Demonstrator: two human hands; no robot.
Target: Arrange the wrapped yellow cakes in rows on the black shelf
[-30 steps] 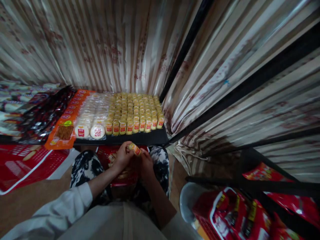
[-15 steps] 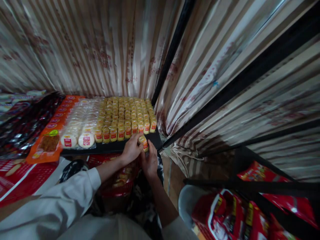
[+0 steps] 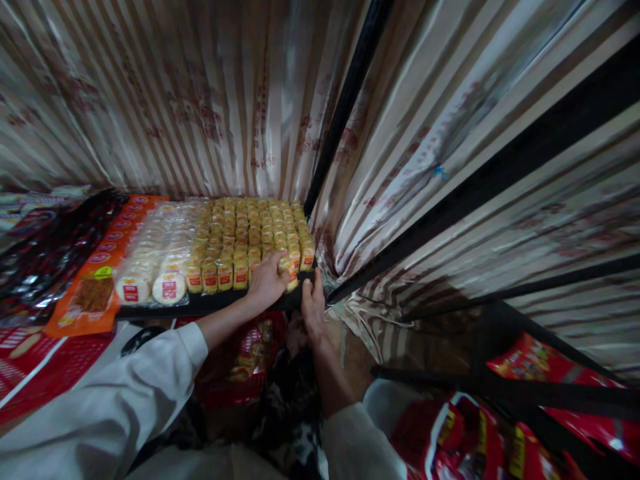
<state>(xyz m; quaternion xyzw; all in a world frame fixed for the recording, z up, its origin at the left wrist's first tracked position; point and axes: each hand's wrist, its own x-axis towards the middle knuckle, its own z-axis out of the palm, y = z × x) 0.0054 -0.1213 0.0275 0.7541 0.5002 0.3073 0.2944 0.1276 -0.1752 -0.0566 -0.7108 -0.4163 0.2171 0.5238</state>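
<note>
My left hand (image 3: 266, 279) is closed on a small yellow wrapped snack pack (image 3: 290, 273) with a red and white label. It holds the pack upright at the front of the rows of matching snack packs (image 3: 240, 233), near their right end. To the right, my right hand (image 3: 313, 308) has let the pack go; its fingers are stretched out at the front edge of the black shelf (image 3: 200, 307), close to the corner. Whether those fingertips touch the shelf I cannot tell.
Left of the rows lie round white packs (image 3: 169, 287), an orange packet (image 3: 90, 297) and dark shiny packets (image 3: 55, 247). Below is a red basket (image 3: 230, 387) with loose packs. Black frame bars (image 3: 450, 173) and a striped curtain (image 3: 225, 100) stand behind. Red bags (image 3: 465, 433) fill the lower right.
Both hands held the pack before. It has moved forward to the front of the rows in my left hand, while my right hand has come away to the right.
</note>
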